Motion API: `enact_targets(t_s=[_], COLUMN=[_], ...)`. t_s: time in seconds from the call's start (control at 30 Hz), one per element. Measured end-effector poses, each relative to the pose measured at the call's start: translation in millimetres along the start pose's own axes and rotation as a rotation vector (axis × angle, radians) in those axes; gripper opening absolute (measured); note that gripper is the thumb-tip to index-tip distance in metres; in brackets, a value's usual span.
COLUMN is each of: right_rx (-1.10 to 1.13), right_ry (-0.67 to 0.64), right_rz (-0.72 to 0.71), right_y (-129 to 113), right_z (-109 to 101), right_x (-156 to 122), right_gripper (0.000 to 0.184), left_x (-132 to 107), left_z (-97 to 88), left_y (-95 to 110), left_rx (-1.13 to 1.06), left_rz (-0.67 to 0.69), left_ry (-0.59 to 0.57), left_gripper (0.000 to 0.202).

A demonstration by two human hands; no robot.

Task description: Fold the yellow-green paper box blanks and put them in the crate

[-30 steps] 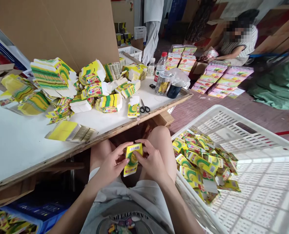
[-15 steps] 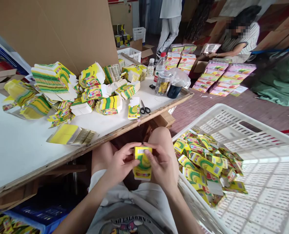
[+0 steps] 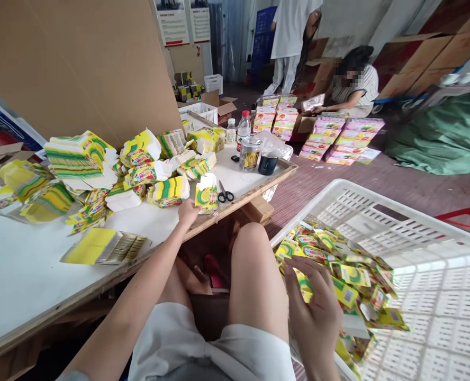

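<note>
My left hand [image 3: 188, 212] is stretched out to the table's front edge. Its curled fingers pinch the near end of a small stack of flat yellow-green cartons [image 3: 206, 193], next to black scissors [image 3: 224, 194]. My right hand [image 3: 316, 309] hovers over the near corner of a white plastic crate [image 3: 401, 211] with its fingers spread and nothing in them. Below it lies a pile of several folded yellow-green boxes [image 3: 338, 270]. My bare knees are between the table and the crate.
The white table [image 3: 28, 270] carries heaps of flat cartons [image 3: 76, 156], a plastic bottle [image 3: 243, 128], a jar [image 3: 250, 153] and a dark cup [image 3: 267, 164]. A large cardboard sheet [image 3: 80, 63] stands behind. On the floor a seated person [image 3: 354, 84] works beside pink cartons [image 3: 338, 137]; another person stands further back.
Both hands held one yellow box in my lap. Now that box is out of my hands, the right hand is open over the crate, and the left has reached to the table's stack.
</note>
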State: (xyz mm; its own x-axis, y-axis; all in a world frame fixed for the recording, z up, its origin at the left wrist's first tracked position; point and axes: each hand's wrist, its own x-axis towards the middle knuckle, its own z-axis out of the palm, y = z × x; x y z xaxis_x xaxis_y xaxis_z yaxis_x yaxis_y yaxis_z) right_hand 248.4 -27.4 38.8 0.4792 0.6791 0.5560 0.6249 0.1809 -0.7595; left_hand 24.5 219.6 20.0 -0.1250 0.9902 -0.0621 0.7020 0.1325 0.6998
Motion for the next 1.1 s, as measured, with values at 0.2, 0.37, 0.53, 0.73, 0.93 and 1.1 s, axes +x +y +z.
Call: enact_targets(t_s=[0.2, 0.37, 0.53, 0.73, 0.93, 1.1], right_rx=[0.094, 0.135, 0.301, 0.569, 0.541, 0.478], right_ry=[-0.177, -0.412, -0.447, -0.439, -0.305, -0.44], right_rz=[-0.049, -0.146, 0.018, 0.219, 0.314, 0.343], right_y=[-16.8, -43.6, -50.5, -56.9, -55.1, -39.7], right_z=[28.4, 60.2, 72.4, 75.5, 71.4, 73.4], right_x=[1.2, 3.2, -4.0, -22.4, -31.5, -34.1], right_gripper=[0.018, 0.05, 0.04, 0.024, 0.031, 0.023], left_x=[-61.5, -159.3, -192.2, -192.9, -196.2, -196.6], left_z=[-26.0, -37.5, -46.7, -35.8, -19.9, -14.8], left_y=[5.4, 5.4, -5.6, -9.6, -11.1, -17.1], left_rx=[-0.115, -0.263, -0.476, -1.063, -1.161, -1.078], left_rz=[0.179, 0.432, 0.39, -0.06, -0.138, -0.103], left_ry=[0.087, -0.077, -0.262, -0.773, -0.605, -0.434], left_gripper=[0.018, 0.014, 0.014, 0.055, 0.042, 0.04])
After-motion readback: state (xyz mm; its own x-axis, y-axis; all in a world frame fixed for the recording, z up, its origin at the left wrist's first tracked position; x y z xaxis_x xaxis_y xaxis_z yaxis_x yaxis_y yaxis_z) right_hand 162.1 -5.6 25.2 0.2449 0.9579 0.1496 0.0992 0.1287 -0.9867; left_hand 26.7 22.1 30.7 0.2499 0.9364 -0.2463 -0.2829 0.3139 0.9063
